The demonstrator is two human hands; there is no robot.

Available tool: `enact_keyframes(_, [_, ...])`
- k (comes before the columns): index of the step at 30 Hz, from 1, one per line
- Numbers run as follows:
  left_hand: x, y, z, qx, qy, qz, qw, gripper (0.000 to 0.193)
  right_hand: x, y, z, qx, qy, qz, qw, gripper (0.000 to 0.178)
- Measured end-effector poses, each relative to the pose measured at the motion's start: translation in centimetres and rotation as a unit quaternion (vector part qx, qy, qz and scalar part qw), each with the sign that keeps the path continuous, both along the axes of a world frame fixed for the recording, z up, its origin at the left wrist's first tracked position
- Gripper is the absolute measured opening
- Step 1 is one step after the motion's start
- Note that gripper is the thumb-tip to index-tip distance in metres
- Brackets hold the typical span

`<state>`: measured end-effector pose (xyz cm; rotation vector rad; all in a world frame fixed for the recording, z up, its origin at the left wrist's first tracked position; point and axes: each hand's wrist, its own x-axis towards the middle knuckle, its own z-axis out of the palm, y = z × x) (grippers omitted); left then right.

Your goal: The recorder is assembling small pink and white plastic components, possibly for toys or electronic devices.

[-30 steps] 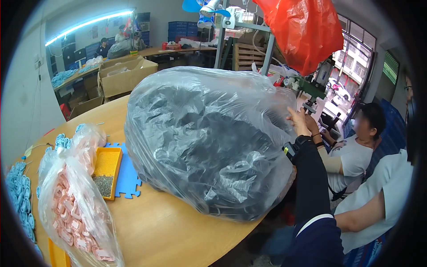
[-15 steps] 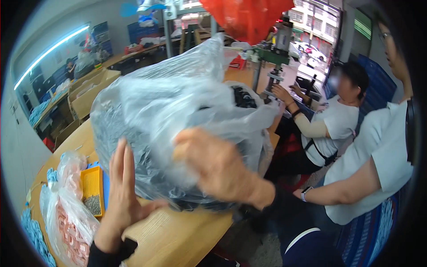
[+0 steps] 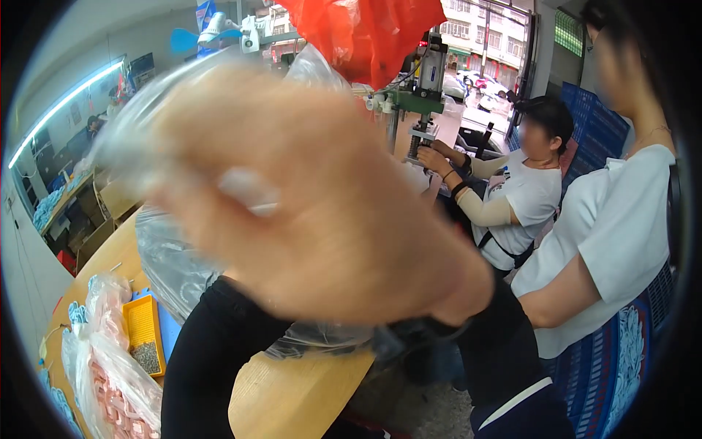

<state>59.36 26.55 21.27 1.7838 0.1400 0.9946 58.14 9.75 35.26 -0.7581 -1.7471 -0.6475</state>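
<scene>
Starting at the left edge of the surface (image 3: 292,399), we find blue cords (image 3: 57,402), then a small bag (image 3: 88,340) of clear plastic with pink pieces (image 3: 117,399) inside. Just beside it, a yellow tray (image 3: 142,322) holds small grey bits (image 3: 146,357) at its near end; a blue mat (image 3: 170,333) shows at its right side.

The big bag (image 3: 168,252), clear plastic, sits on the surface right of the mat, reaching toward the near edge and largely covered by our arms. Our left sleeve (image 3: 212,358) runs up in front of it; the left hand is hidden, so we cannot tell its state. Our right hand (image 3: 322,205), blurred and close to the camera, is curled around plastic of the big bag.

Beyond the surface's right edge, we see a red bag (image 3: 365,36) hanging, a seated co-worker (image 3: 537,194) with hands at a machine (image 3: 420,102), and another person (image 3: 607,219) in white.
</scene>
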Motion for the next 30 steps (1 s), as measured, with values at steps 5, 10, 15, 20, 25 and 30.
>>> enact_keyframes(5, [1.7, 1.4, -1.5, -0.226, 0.056, -0.128, 0.964, 0.042, 6.4, -8.2, -1.7, -0.055, 0.281, -0.127, 0.950, 0.022])
enact_keyframes(10, [-0.9, 3.2, -3.6, -0.306, 0.076, -0.156, 0.936, 0.038, 14.4, -4.2, -16.3, -0.351, 0.384, -0.211, 0.827, 0.057])
enact_keyframes(15, [1.0, -0.7, -1.9, -0.095, 0.108, -0.219, 0.965, 0.036, 11.3, 1.4, -27.9, -0.415, 0.525, -0.013, 0.743, 0.028])
enact_keyframes(20, [1.4, 1.5, -2.5, -0.290, 0.086, -0.379, 0.875, 0.039, 8.6, -0.5, -27.1, -0.336, 0.614, 0.124, 0.704, 0.031])
enact_keyframes(25, [5.0, 1.0, -6.0, -0.212, 0.303, -0.302, 0.879, 0.028, 8.3, -8.0, -20.8, -0.232, 0.371, -0.114, 0.892, 0.019])
enact_keyframes(30, [6.0, 0.5, -7.3, 0.301, 0.407, -0.246, 0.827, 0.036, 6.1, -4.4, -14.7, -0.356, 0.025, -0.257, 0.898, 0.061])
